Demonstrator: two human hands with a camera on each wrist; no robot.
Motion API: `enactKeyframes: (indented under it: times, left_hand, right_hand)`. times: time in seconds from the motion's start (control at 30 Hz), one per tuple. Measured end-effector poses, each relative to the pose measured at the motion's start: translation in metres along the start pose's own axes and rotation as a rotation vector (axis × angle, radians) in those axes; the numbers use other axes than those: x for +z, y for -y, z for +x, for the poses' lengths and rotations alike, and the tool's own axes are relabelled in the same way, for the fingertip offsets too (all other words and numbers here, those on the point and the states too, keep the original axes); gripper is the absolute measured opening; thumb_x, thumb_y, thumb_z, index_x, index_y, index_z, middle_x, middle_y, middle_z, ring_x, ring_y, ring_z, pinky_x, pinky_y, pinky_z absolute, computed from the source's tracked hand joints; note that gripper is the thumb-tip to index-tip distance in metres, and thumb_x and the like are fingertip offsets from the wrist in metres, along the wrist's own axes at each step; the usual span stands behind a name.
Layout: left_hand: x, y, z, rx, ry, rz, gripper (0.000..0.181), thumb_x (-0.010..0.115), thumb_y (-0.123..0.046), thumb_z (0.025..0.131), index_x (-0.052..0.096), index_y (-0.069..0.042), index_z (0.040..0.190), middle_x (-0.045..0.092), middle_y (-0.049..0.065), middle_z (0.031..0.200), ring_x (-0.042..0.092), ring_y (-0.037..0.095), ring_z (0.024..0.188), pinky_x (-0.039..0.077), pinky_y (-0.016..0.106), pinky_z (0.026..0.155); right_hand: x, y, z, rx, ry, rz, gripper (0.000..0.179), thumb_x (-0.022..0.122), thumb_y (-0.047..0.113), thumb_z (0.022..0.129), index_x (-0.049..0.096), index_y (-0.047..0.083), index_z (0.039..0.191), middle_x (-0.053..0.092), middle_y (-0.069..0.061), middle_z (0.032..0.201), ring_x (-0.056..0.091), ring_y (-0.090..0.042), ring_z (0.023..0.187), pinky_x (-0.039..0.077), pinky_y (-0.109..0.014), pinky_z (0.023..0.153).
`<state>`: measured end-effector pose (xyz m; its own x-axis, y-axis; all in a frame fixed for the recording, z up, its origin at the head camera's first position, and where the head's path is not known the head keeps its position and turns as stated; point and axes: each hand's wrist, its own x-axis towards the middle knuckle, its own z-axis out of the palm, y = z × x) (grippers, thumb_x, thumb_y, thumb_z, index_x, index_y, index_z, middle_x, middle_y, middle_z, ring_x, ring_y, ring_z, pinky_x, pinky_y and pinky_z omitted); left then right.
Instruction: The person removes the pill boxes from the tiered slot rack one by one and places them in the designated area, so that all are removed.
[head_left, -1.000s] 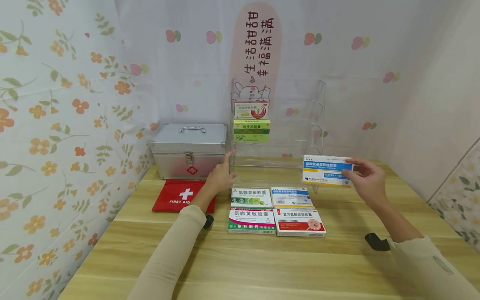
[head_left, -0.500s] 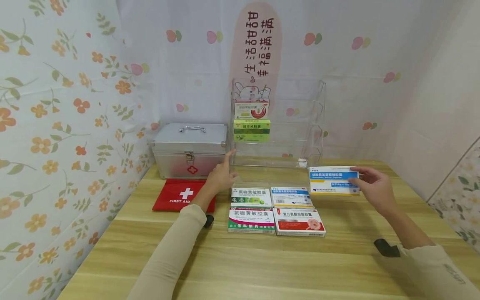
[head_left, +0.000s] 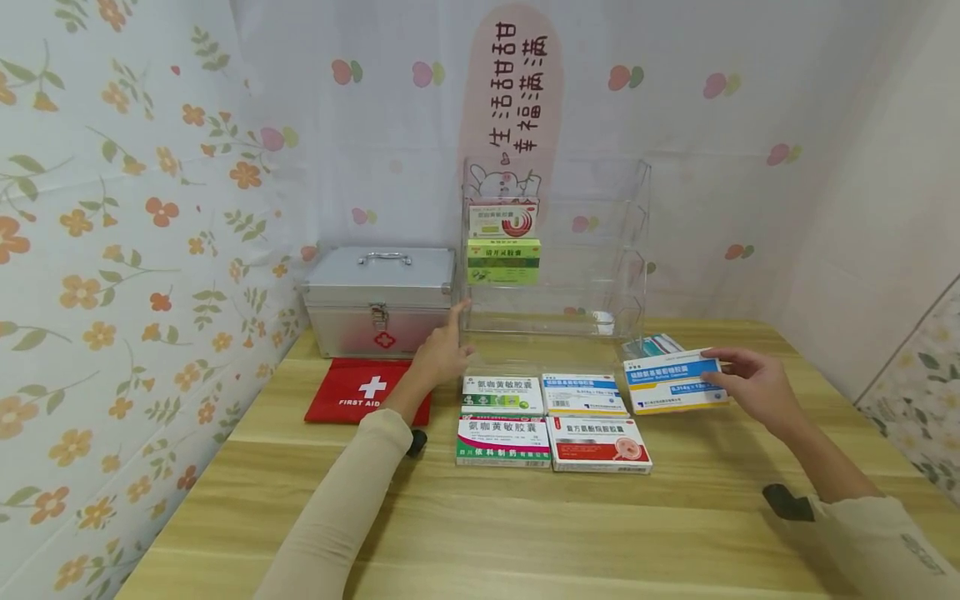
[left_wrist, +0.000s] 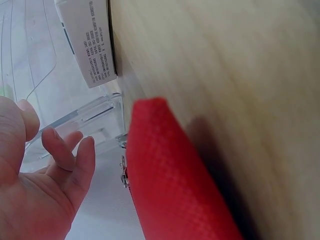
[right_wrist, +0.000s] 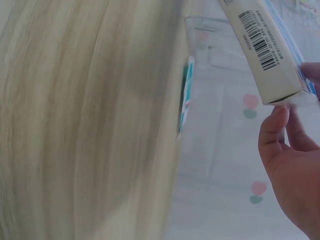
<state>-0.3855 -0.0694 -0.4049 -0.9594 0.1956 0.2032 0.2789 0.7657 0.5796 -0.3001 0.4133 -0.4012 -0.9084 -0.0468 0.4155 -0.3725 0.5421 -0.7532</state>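
My right hand [head_left: 753, 387] pinches one end of a white, blue and yellow medicine box [head_left: 667, 385], tilted over the table right of the rack. The right wrist view shows its barcode side [right_wrist: 260, 42]. My left hand [head_left: 442, 350] is at the lower left side of the clear tiered acrylic rack [head_left: 577, 321], index finger extended along its edge. A red-and-white box [head_left: 498, 221] and a green box [head_left: 503, 262] stand in the rack's left side. In front lie a green-and-white box [head_left: 501, 395], a blue-and-white box [head_left: 585, 395], a pink-and-green box [head_left: 502, 442] and a red-and-white box [head_left: 600, 444].
A silver first-aid case [head_left: 378, 300] stands at the back left, with a red first-aid pouch [head_left: 360, 392] before it. A small teal-and-white flat item [head_left: 663, 343] lies behind the held box. A flowered curtain [head_left: 120, 250] borders the left.
My right hand has moved right and down with the medicine box, away from the rack, and the box now tilts. The teal-and-white item has come into sight behind it. My left hand stays put.
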Motion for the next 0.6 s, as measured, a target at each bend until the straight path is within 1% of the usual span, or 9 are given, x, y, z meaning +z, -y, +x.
enactKeyframes:
  times: [0.07,0.2,0.27,0.3,0.37,0.4,0.47,0.53,0.6]
  left_hand:
    - [0.000,0.000,0.000,0.003,-0.004,-0.002,0.088,0.066,-0.016,0.095,0.005,-0.041,0.154,0.052,0.011,0.074,0.045,0.020,0.055,0.040,0.033,0.050]
    - [-0.001,0.000,0.000,0.002,0.011,-0.011,0.088,0.066,-0.016,0.096,0.004,-0.041,0.154,0.051,0.011,0.074,0.042,0.018,0.053,0.039,0.032,0.048]
    - [-0.002,0.000,-0.001,-0.004,0.016,-0.011,0.088,0.066,-0.017,0.096,0.004,-0.041,0.154,0.051,0.010,0.074,0.042,0.018,0.052,0.039,0.031,0.048]
    - [-0.002,-0.001,-0.001,-0.004,0.016,-0.012,0.088,0.066,-0.017,0.096,0.004,-0.041,0.154,0.051,0.011,0.074,0.042,0.018,0.053,0.039,0.031,0.048]
    - [-0.002,-0.001,-0.001,-0.005,0.011,-0.006,0.088,0.066,-0.018,0.096,0.004,-0.041,0.154,0.052,0.010,0.074,0.043,0.018,0.053,0.039,0.032,0.048]
    - [-0.003,-0.001,-0.002,-0.006,0.010,-0.004,0.088,0.066,-0.018,0.096,0.004,-0.041,0.154,0.052,0.010,0.074,0.043,0.018,0.054,0.039,0.032,0.048]
    - [-0.003,-0.001,-0.002,-0.008,0.012,-0.010,0.088,0.066,-0.018,0.096,0.004,-0.040,0.154,0.051,0.010,0.073,0.043,0.018,0.053,0.039,0.031,0.048]
    - [-0.002,0.000,-0.001,0.001,0.007,-0.007,0.087,0.066,-0.018,0.096,0.005,-0.039,0.154,0.051,0.010,0.072,0.043,0.017,0.053,0.038,0.031,0.047]
    - [-0.002,-0.001,-0.001,0.007,0.006,-0.006,0.087,0.066,-0.017,0.096,0.005,-0.039,0.155,0.051,0.010,0.072,0.043,0.018,0.053,0.038,0.030,0.047]
  right_hand:
    - [-0.001,-0.002,0.000,0.014,0.014,-0.014,0.032,0.072,0.008,0.091,0.065,-0.005,0.119,0.061,0.026,0.103,0.063,-0.002,0.079,0.054,-0.020,0.062]
    - [-0.002,-0.004,0.000,0.051,0.037,-0.052,0.033,0.072,0.013,0.092,0.065,-0.004,0.119,0.059,0.029,0.100,0.062,-0.002,0.078,0.055,-0.024,0.061]
    - [-0.002,-0.005,0.001,0.069,0.050,-0.070,0.034,0.072,0.015,0.092,0.065,-0.004,0.119,0.058,0.026,0.101,0.062,0.000,0.079,0.055,-0.026,0.060]
    - [-0.001,-0.005,0.002,0.074,0.055,-0.081,0.034,0.072,0.016,0.092,0.064,-0.004,0.119,0.058,0.023,0.102,0.062,0.000,0.080,0.055,-0.028,0.060]
    - [-0.001,-0.006,0.003,0.087,0.073,-0.091,0.036,0.072,0.018,0.093,0.064,-0.005,0.119,0.064,0.010,0.107,0.061,0.001,0.081,0.055,-0.029,0.059]
    - [-0.001,-0.006,0.004,0.095,0.093,-0.084,0.037,0.072,0.018,0.093,0.064,-0.006,0.120,0.064,0.008,0.108,0.062,0.001,0.081,0.055,-0.030,0.059]
    - [-0.002,-0.007,0.005,0.130,0.147,-0.069,0.041,0.072,0.021,0.093,0.062,-0.007,0.122,0.067,-0.003,0.112,0.062,0.001,0.083,0.056,-0.031,0.061]
    - [-0.003,-0.010,0.005,0.168,0.203,-0.062,0.045,0.071,0.023,0.094,0.061,-0.008,0.125,0.066,-0.017,0.119,0.061,0.004,0.086,0.057,-0.032,0.063]
    - [-0.004,-0.013,0.006,0.206,0.252,-0.067,0.047,0.070,0.025,0.094,0.060,-0.007,0.127,0.065,-0.021,0.123,0.061,0.004,0.088,0.057,-0.034,0.066]
